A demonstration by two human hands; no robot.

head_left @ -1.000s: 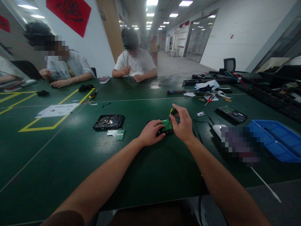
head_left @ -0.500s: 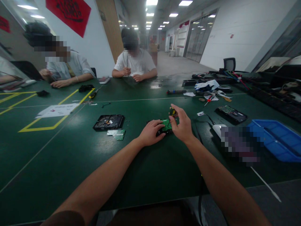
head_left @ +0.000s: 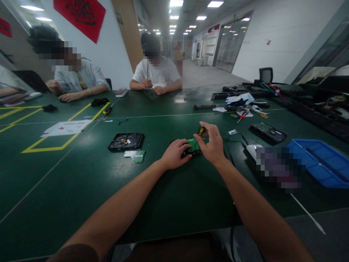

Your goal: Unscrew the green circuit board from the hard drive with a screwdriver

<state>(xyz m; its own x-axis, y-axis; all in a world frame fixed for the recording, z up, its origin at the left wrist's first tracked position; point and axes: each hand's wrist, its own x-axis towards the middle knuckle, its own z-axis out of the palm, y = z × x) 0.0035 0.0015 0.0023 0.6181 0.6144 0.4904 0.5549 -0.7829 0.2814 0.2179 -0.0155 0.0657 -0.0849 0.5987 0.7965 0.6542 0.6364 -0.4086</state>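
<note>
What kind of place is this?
Probably an electronics workshop: the right hand holds a screwdriver at a green circuit board, and another, loose board lies on the long green table.

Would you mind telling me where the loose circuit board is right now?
In the head view, the loose circuit board lies on the green table, left of the left hand, close by the near edge of the leftmost black drive.
</note>
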